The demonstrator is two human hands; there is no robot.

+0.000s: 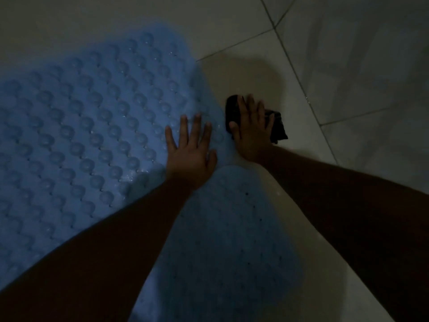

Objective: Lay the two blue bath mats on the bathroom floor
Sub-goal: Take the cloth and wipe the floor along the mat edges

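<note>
A large blue bath mat (88,126) with rows of round bumps lies flat on the white tiled floor (232,24), filling the left of the view. A second blue mat (220,240) with small holes lies nearer to me, its far edge meeting the first mat. My left hand (190,154) rests flat with fingers spread on the right edge of the bumpy mat. My right hand (251,131) presses flat on a black cloth (278,127) lying on the tiles just right of that mat. Both forearms hide parts of the near mat.
White floor tiles with dark grout lines (299,80) stretch to the right and back. The light is dim. Shadows of my arms fall on the tiles around the cloth.
</note>
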